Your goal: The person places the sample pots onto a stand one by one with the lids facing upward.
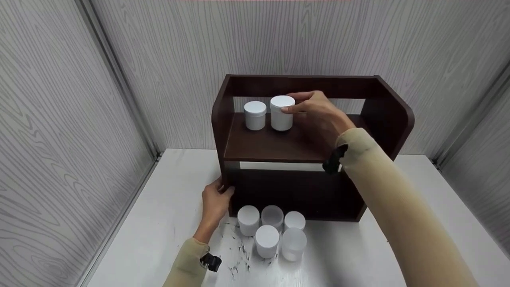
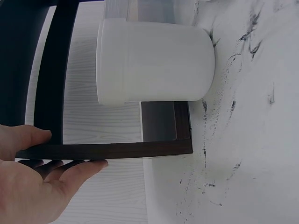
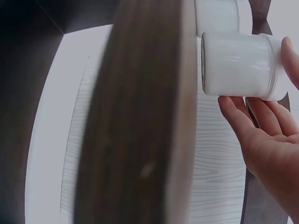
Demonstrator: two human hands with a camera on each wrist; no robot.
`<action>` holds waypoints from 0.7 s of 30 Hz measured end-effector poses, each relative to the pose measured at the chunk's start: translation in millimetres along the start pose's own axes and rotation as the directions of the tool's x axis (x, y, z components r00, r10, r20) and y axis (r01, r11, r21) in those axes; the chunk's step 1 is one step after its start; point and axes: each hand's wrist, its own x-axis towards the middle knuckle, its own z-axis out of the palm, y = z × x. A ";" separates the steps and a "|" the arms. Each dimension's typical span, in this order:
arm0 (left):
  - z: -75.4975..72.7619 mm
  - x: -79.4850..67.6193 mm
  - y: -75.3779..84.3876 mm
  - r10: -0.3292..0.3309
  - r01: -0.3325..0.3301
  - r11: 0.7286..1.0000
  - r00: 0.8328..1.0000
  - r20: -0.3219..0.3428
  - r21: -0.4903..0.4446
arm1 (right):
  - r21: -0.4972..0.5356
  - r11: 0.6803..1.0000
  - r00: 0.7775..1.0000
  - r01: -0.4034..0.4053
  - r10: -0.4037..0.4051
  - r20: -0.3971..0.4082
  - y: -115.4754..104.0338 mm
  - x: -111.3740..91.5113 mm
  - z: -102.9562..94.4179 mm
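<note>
A: Where is the white, cylindrical, plastic-looking lidded jar (image 1: pixel 282 119) seen?

B: It is seen above the centre of the head frame, at the upper shelf of the dark brown, two-tier wooden rack (image 1: pixel 271 147); whether the shelf is touched by its base cannot be told

A: And how is it placed relative to the right hand (image 1: pixel 318 109)?

B: It is grasped there, at the fingers' end, with the hand kept to its right in the head frame; in the right wrist frame, at upper right, it is held between thumb above and fingers below

A: Is anything set beside it?

B: A second white lidded jar (image 1: pixel 255 119) is seen near it, on its left in the head frame

A: What is done by the left hand (image 1: pixel 215 201)?

B: The rack's side panel (image 2: pixel 107 150) is gripped between thumb and fingers, left of centre in the head frame; five white and frosted cylindrical jars (image 1: pixel 267 241) are grouped on the white table (image 1: pixel 171 179), at lower centre
</note>
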 end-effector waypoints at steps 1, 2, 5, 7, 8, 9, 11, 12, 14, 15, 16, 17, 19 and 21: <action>0.2 0.3 0.3 -0.001 0.001 1.000 1.000 -0.001 -0.004 | -0.001 1.000 1.000 0.000 0.000 0.004 -0.6 0.2 0.0; 0.3 0.5 0.1 0.001 -0.001 1.000 1.000 -0.002 -0.004 | 0.008 1.000 1.000 0.003 -0.003 0.010 -0.8 0.8 0.3; 0.7 0.6 -0.4 0.001 -0.001 1.000 1.000 -0.003 -0.004 | 0.014 1.000 0.999 0.015 -0.015 0.034 -0.8 1.2 1.2; 1.0 0.3 -1.1 0.000 0.000 1.000 1.000 -0.002 -0.004 | 0.016 1.000 0.999 0.014 -0.015 0.050 0.1 1.2 1.7; 1.2 0.0 -1.4 -0.001 0.001 1.000 1.000 -0.002 -0.004 | 0.018 1.000 0.998 0.015 -0.016 0.055 0.6 1.3 1.9; 1.4 -0.1 -1.6 -0.003 0.003 1.000 1.000 -0.001 -0.005 | 0.019 1.000 0.998 0.012 -0.013 0.055 1.0 1.2 1.8; 1.7 -0.2 -2.0 -0.003 0.003 1.000 1.000 0.000 -0.005 | 0.024 1.000 0.999 0.007 -0.008 0.049 2.1 1.5 1.8; 1.7 -0.2 -2.1 -0.002 0.002 1.000 1.000 0.000 -0.005 | 0.033 0.999 0.999 0.001 -0.002 0.047 2.6 2.0 1.7; 1.3 -0.4 -2.4 0.002 -0.002 1.000 1.000 -0.002 -0.001 | 0.041 0.999 0.999 -0.004 0.002 0.039 3.8 2.6 1.5; 1.1 -0.5 -2.6 0.005 -0.005 1.000 1.000 -0.003 0.002 | 0.046 0.999 0.999 -0.005 0.003 0.039 4.4 3.0 1.3; 1.0 -0.7 -2.8 0.008 -0.008 1.000 1.000 -0.004 0.003 | 0.050 0.999 0.999 -0.004 0.002 0.042 4.9 3.4 1.0; 0.8 -0.8 -2.9 0.010 -0.010 1.000 1.000 -0.005 0.004 | 0.057 0.998 0.999 -0.003 0.001 0.045 5.4 3.8 0.7; 0.6 -1.2 -3.2 0.013 -0.013 1.000 1.000 -0.006 0.003 | 0.066 0.998 0.998 0.001 -0.005 0.058 6.2 4.1 0.0; 0.6 -1.4 -3.2 0.016 -0.016 1.000 1.000 -0.005 0.000 | 0.089 0.996 0.997 -0.005 -0.001 0.074 6.4 4.1 -0.6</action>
